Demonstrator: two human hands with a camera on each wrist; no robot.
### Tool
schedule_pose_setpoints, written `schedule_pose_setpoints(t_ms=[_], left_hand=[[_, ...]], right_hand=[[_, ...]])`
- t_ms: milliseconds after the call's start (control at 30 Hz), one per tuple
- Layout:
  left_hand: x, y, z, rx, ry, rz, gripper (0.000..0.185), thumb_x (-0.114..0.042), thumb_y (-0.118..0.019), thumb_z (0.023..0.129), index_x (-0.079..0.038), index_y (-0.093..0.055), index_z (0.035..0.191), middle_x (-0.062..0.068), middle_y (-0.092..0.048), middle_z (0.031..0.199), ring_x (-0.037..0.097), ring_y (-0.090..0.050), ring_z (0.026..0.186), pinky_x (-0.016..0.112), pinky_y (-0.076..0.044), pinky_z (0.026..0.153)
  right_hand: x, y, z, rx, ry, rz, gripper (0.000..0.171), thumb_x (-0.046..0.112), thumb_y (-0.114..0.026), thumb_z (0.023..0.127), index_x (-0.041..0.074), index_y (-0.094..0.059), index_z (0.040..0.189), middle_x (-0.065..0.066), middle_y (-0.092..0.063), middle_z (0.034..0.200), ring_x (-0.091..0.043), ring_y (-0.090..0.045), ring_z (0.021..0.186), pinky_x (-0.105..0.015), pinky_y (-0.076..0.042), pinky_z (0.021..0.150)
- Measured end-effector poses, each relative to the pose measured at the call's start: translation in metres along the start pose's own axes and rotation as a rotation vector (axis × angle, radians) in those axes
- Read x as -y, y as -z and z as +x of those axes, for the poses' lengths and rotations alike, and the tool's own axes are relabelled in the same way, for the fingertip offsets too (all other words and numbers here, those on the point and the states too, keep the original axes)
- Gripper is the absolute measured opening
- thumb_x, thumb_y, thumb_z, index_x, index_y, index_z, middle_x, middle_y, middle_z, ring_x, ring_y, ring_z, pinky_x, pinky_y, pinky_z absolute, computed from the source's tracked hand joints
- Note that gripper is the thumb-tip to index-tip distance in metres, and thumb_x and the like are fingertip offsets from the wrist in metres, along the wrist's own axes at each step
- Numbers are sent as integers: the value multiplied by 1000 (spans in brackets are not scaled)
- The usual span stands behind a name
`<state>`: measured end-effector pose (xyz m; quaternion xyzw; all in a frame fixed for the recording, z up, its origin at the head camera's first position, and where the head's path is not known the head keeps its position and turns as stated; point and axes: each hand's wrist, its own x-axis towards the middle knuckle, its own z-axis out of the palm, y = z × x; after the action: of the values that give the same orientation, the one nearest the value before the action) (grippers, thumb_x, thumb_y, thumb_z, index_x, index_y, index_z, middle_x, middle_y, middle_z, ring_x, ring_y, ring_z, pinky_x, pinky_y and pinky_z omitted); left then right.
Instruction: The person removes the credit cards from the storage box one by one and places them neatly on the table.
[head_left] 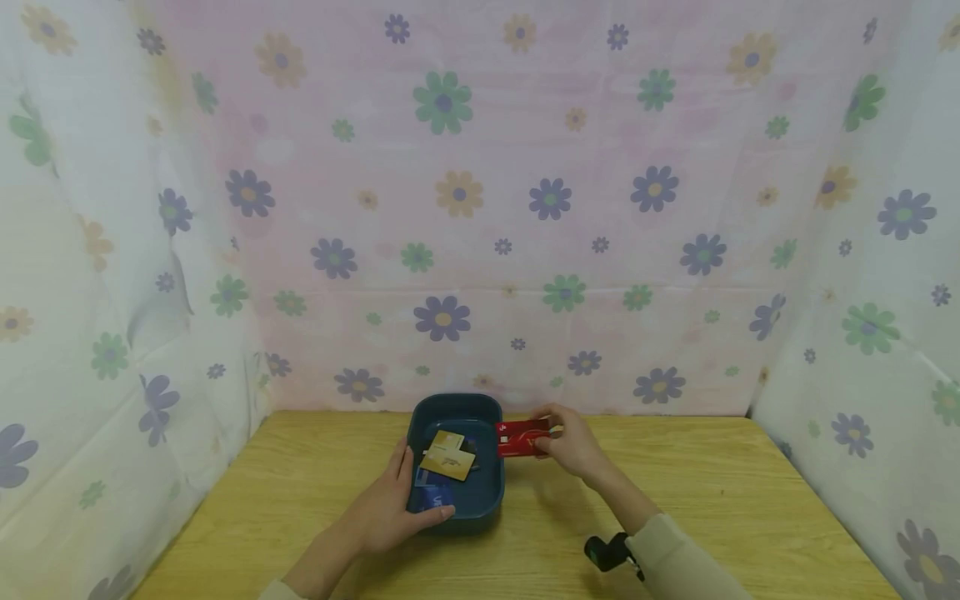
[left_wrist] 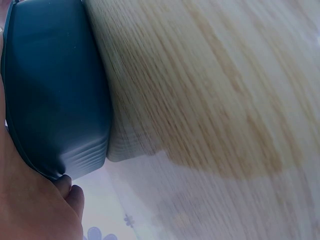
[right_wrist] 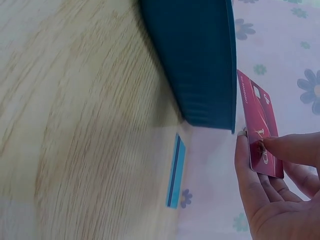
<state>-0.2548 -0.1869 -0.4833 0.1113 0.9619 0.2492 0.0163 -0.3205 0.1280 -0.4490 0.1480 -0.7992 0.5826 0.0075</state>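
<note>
**Red card held at the rim of a teal tray of cards**

Nearest the viewer, a small black device (head_left: 606,552) is seen strapped at the wrist of a beige sleeve (head_left: 686,558) on the right arm.

The left hand (head_left: 390,508) is laid against the near left corner of the dark teal rounded plastic tray (head_left: 491,492), the fingers along its left wall and the thumb curled round the front rim, so that the tray is gripped. In the left wrist view the tray's outer wall (left_wrist: 55,90) is seen pressed against the palm (left_wrist: 30,200).

Inside the tray, a blue card (head_left: 433,497) is found at the near left, just beside the left hand's thumb. Two gold-coloured cards (head_left: 448,457) are stacked, overlapping, behind it.

The right hand (head_left: 573,446) is held just right of the tray, above the table. A red plastic bank card (head_left: 522,437) is pinched by its right end between thumb and fingers, its free end reaching to the tray's right rim. In the right wrist view the card (right_wrist: 260,130) is shown level with the tray's edge (right_wrist: 200,65), the thumb (right_wrist: 295,149) across its face.

All is borne by a light wooden table (head_left: 750,500). A thin blue strip (right_wrist: 175,170) is seen at the table's far edge. Behind and to both sides, white and pink cloth with printed flowers (head_left: 480,208) is hung.
</note>
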Motion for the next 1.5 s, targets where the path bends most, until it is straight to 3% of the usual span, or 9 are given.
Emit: schedule_pose_setpoints(t_ms=[633, 1067, 1500], left_hand=[[3, 2, 2, 14, 14, -9, 127, -81, -63, 81, 5, -14, 161, 20, 2, 171, 48, -35, 146, 60, -40, 111], [2, 2, 1, 19, 10, -5, 127, -81, -63, 82, 6, -14, 161, 20, 2, 171, 47, -34, 147, 60, -40, 111], [3, -1, 2, 25, 12, -3, 128, -82, -62, 81, 4, -14, 161, 19, 2, 171, 46, -34, 147, 61, -40, 111]], right_hand=[[-15, 27, 5, -75, -37, -77, 30, -15, -58, 93, -7, -63, 121, -27, -64, 111, -36, -73, 90, -50, -62, 74], [-34, 50, 12, -129, -70, -220, 27, -9, -65, 91, -3, -66, 117, -24, -68, 109, -33, -64, 99, -36, -58, 72], [-50, 70, 17, -108, -107, -237, 37, -11, -64, 86, -10, -62, 123, -29, -63, 114, -35, -61, 99, -37, -56, 73]])
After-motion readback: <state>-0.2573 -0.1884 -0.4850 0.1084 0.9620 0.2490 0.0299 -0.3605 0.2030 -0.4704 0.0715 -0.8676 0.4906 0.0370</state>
